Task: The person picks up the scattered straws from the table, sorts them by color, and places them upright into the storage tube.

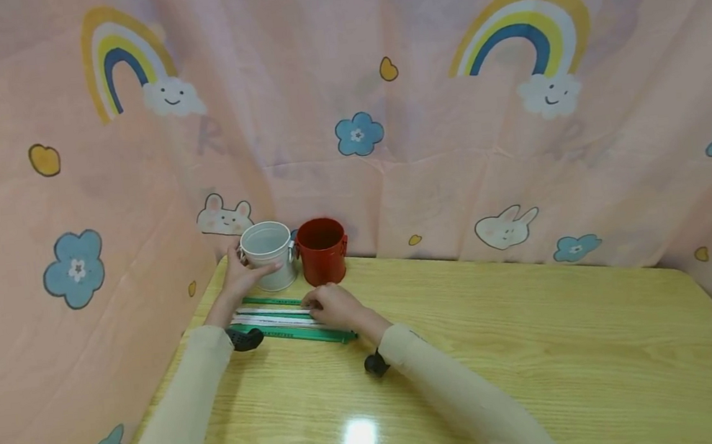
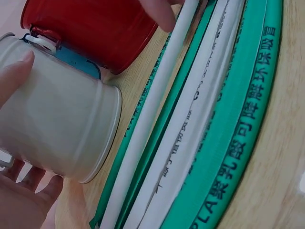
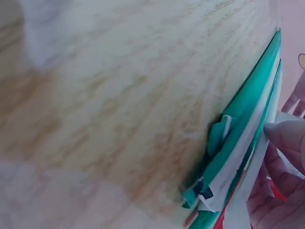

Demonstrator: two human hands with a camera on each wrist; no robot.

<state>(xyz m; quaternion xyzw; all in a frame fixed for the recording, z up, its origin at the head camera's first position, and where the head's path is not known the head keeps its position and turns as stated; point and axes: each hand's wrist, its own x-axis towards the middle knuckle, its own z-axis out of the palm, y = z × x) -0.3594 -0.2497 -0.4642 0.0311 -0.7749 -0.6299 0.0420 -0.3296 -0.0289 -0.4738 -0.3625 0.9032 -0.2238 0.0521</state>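
Observation:
My left hand point(image 1: 239, 276) grips the side of a small white bucket point(image 2: 62, 114), thumb on one side and fingers on the other. The bucket stands upright at the far left of the table. Just in front of it lies a row of paper-wrapped straws, green straws point(image 2: 240, 129) with dark printing and white straws point(image 2: 178, 133) among them. My right hand point(image 1: 337, 306) is over the right part of the row, pinching a white straw point(image 2: 147, 107) between thumb and fingers. In the right wrist view its thumb point(image 3: 286, 136) presses against this straw.
A red bucket point(image 1: 324, 265) stands right beside the white one, close to the back edge. The wooden table point(image 1: 506, 351) stretches off to the right. A pink patterned curtain point(image 1: 431, 192) hangs behind the table and along its left side.

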